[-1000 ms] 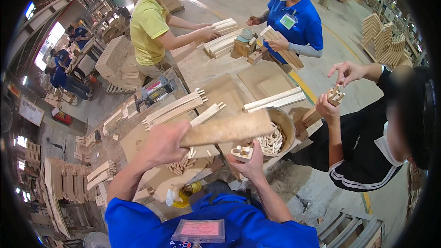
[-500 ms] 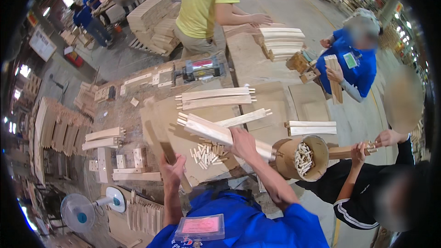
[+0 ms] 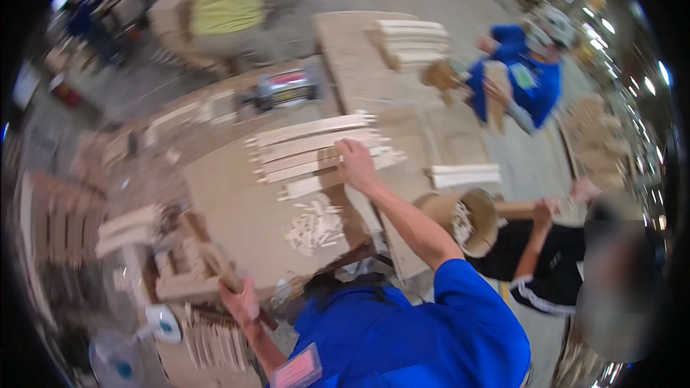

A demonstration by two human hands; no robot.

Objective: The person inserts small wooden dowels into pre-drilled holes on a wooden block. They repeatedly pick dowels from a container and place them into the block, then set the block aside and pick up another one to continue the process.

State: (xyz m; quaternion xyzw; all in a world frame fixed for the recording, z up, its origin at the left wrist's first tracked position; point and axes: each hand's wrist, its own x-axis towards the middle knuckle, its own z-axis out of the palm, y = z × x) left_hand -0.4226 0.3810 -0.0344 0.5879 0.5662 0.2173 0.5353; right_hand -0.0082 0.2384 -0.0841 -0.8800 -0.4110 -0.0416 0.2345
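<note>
In my left hand (image 3: 241, 302), closed round it, is a long brown wooden stick (image 3: 215, 259), slanting down to the right near the table's left front. My right hand (image 3: 357, 167) has its fingers curled on the right part of a row of pale wooden slats (image 3: 302, 145), which lie side by side with dowel pegs sticking out of their ends. One shorter-looking slat (image 3: 305, 185) lies nearest me in that row. Just in front of the row is a loose heap of wooden dowels (image 3: 315, 228). Motion blurs the picture.
A round tub (image 3: 480, 226) of dowels stands at right, beside a co-worker in black (image 3: 546, 266) holding a wooden piece. Across the table a person in blue (image 3: 528, 75) holds wood. A small motor-like machine (image 3: 284, 90) sits at the back; stacked slats (image 3: 129, 228) lie left.
My right hand moved away and up, setting the slats it carried onto the row. My left hand moved left and nearer me with the stick. The view has turned and shifted.
</note>
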